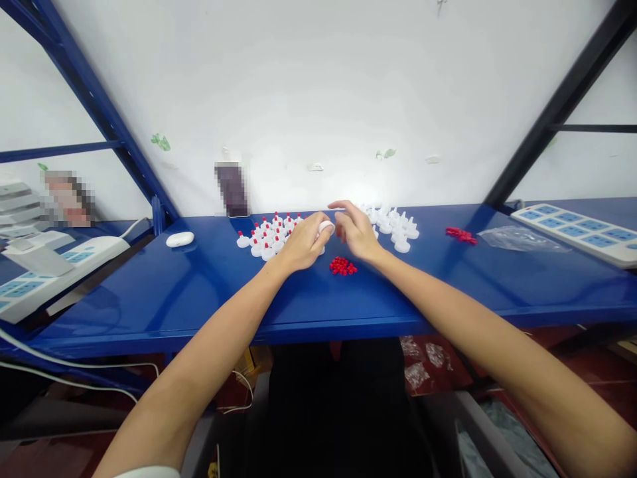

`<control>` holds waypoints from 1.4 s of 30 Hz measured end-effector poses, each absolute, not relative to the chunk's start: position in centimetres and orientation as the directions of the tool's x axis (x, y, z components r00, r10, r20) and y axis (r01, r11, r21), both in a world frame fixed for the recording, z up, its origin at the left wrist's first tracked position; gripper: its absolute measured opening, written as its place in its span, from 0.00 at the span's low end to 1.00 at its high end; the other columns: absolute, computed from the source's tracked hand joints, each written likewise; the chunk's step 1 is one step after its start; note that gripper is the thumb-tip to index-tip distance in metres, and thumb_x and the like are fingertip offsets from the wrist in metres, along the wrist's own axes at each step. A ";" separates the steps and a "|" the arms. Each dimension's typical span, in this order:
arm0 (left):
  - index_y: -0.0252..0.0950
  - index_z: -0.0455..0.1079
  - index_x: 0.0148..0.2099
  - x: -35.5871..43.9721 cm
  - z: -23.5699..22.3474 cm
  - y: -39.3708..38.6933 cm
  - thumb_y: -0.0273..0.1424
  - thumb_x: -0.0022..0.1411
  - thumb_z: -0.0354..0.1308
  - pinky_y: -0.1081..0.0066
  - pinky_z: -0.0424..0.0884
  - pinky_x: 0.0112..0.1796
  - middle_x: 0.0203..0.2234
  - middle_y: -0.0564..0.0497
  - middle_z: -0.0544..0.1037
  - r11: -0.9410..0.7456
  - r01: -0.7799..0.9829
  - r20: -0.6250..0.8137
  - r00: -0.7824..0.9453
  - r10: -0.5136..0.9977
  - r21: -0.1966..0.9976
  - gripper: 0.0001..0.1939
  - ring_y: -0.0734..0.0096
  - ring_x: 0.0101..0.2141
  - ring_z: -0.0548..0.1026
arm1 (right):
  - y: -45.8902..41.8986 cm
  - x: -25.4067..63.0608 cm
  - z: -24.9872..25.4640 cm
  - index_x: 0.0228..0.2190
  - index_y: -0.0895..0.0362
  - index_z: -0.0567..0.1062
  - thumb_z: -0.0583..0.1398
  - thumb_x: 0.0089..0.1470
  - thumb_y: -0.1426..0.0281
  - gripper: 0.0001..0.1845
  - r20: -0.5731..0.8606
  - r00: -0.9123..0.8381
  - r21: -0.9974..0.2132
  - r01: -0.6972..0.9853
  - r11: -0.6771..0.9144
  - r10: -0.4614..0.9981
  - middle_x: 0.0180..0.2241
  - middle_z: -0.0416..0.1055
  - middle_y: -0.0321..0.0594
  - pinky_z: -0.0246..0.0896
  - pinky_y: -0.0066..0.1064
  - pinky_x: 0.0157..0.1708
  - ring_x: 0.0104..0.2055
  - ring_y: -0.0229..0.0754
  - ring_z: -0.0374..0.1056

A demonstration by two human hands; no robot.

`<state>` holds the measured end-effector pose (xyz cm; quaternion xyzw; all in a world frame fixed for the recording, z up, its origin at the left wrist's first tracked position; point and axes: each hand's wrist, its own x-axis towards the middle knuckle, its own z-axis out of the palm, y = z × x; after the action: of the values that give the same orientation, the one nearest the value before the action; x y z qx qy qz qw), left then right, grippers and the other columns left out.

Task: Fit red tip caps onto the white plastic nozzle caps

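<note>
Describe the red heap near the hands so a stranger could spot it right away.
Find the blue table, then the left hand and right hand near its middle. The heap of small red pieces lies on their near side. Unlike the red cluster farther right, it has no clear plastic bag beside it.

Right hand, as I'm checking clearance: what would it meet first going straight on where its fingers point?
Probably the white piece in the left hand, close ahead of the right hand; depth is unclear.
</note>
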<state>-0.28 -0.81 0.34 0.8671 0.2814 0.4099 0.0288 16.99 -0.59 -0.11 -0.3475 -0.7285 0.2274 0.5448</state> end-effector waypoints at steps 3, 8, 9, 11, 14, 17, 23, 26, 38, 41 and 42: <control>0.38 0.60 0.36 -0.3 0.3 -0.8 0.37 0.73 0.44 0.65 0.65 0.37 0.31 0.50 0.70 -0.845 0.464 0.699 0.510 0.502 0.268 0.13 0.66 0.33 0.69 | -0.8 16.7 -0.3 0.36 0.56 0.73 0.51 0.64 0.58 0.17 0.651 -0.243 -0.655 0.299 0.694 0.719 0.20 0.64 0.31 0.56 0.30 0.27 0.23 0.37 0.62; 0.39 0.59 0.37 -0.4 0.3 -0.8 0.34 0.71 0.43 0.64 0.66 0.37 0.31 0.50 0.71 -0.832 0.475 0.727 0.457 0.512 0.287 0.10 0.65 0.33 0.69 | -1.3 16.8 0.1 0.19 0.56 0.64 0.47 0.66 0.54 0.28 0.667 -0.314 -0.602 0.308 0.737 0.676 0.19 0.62 0.34 0.54 0.30 0.28 0.23 0.36 0.60; 0.39 0.59 0.37 -0.4 0.4 -0.7 0.34 0.70 0.43 0.64 0.66 0.37 0.31 0.49 0.71 -0.828 0.480 0.727 0.453 0.517 0.290 0.09 0.65 0.33 0.69 | -1.4 16.8 0.1 0.19 0.56 0.64 0.46 0.66 0.54 0.29 0.665 -0.340 -0.590 0.307 0.747 0.665 0.19 0.62 0.34 0.54 0.30 0.29 0.23 0.36 0.60; 0.39 0.59 0.37 -0.5 0.4 -0.7 0.32 0.68 0.44 0.64 0.66 0.36 0.31 0.49 0.71 -0.824 0.487 0.723 0.454 0.522 0.289 0.06 0.64 0.32 0.69 | -1.7 16.7 0.3 0.20 0.56 0.64 0.46 0.66 0.53 0.28 0.660 -0.386 -0.568 0.306 0.764 0.645 0.20 0.62 0.34 0.54 0.31 0.29 0.24 0.37 0.60; 0.38 0.59 0.36 -0.6 0.6 -0.7 0.30 0.64 0.44 0.64 0.66 0.35 0.29 0.49 0.72 -0.818 0.493 0.720 0.448 0.530 0.295 0.05 0.63 0.31 0.69 | -2.0 16.5 0.3 0.21 0.55 0.64 0.46 0.66 0.52 0.28 0.656 -0.416 -0.539 0.326 0.777 0.630 0.21 0.62 0.34 0.53 0.30 0.29 0.25 0.37 0.59; 0.38 0.60 0.36 -0.7 0.7 -0.7 0.30 0.64 0.42 0.65 0.65 0.33 0.27 0.50 0.72 -0.812 0.494 0.717 0.438 0.542 0.312 0.07 0.65 0.28 0.69 | -2.1 16.4 0.4 0.21 0.56 0.64 0.46 0.66 0.51 0.29 0.654 -0.426 -0.519 0.348 0.781 0.625 0.20 0.62 0.33 0.53 0.30 0.30 0.25 0.36 0.58; 0.38 0.60 0.34 -0.5 0.9 -0.8 0.31 0.65 0.43 0.68 0.62 0.28 0.22 0.53 0.70 -0.812 0.482 0.709 0.441 0.550 0.329 0.08 0.69 0.24 0.68 | -2.0 16.5 0.5 0.21 0.56 0.64 0.47 0.67 0.52 0.28 0.668 -0.424 -0.505 0.346 0.790 0.612 0.20 0.60 0.32 0.50 0.30 0.29 0.24 0.35 0.56; 0.38 0.59 0.33 -0.4 1.0 -1.0 0.32 0.65 0.43 0.68 0.61 0.27 0.21 0.53 0.69 -0.820 0.473 0.719 0.441 0.537 0.322 0.09 0.69 0.23 0.67 | -2.0 16.5 0.5 0.21 0.56 0.63 0.47 0.67 0.52 0.28 0.670 -0.426 -0.500 0.347 0.794 0.608 0.20 0.59 0.32 0.48 0.30 0.28 0.23 0.35 0.55; 0.38 0.60 0.35 -0.6 0.4 -0.5 0.31 0.65 0.44 0.67 0.62 0.29 0.24 0.52 0.70 -0.813 0.521 0.719 0.457 0.524 0.260 0.06 0.67 0.25 0.68 | -1.9 16.6 0.5 0.22 0.55 0.63 0.46 0.66 0.50 0.28 0.653 -0.431 -0.490 0.387 0.781 0.623 0.20 0.60 0.32 0.50 0.31 0.29 0.23 0.36 0.56; 0.38 0.61 0.38 -0.7 0.2 -0.4 0.31 0.64 0.47 0.65 0.63 0.32 0.29 0.49 0.72 -0.805 0.545 0.715 0.463 0.523 0.236 0.04 0.65 0.29 0.69 | -1.7 16.7 0.5 0.23 0.55 0.64 0.45 0.66 0.50 0.28 0.659 -0.417 -0.503 0.375 0.779 0.626 0.22 0.62 0.34 0.52 0.30 0.30 0.25 0.37 0.58; 0.38 0.61 0.39 -0.7 0.2 -0.4 0.31 0.64 0.48 0.65 0.64 0.33 0.31 0.49 0.72 -0.801 0.553 0.713 0.464 0.526 0.231 0.03 0.64 0.30 0.69 | -1.6 16.8 0.5 0.24 0.55 0.65 0.46 0.66 0.50 0.28 0.658 -0.410 -0.509 0.375 0.775 0.631 0.22 0.62 0.34 0.52 0.30 0.30 0.26 0.37 0.59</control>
<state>-0.68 -0.42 0.23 0.8555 0.3152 0.4106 -0.0164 16.78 -1.62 0.50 -0.3038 -0.8276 0.1424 0.4500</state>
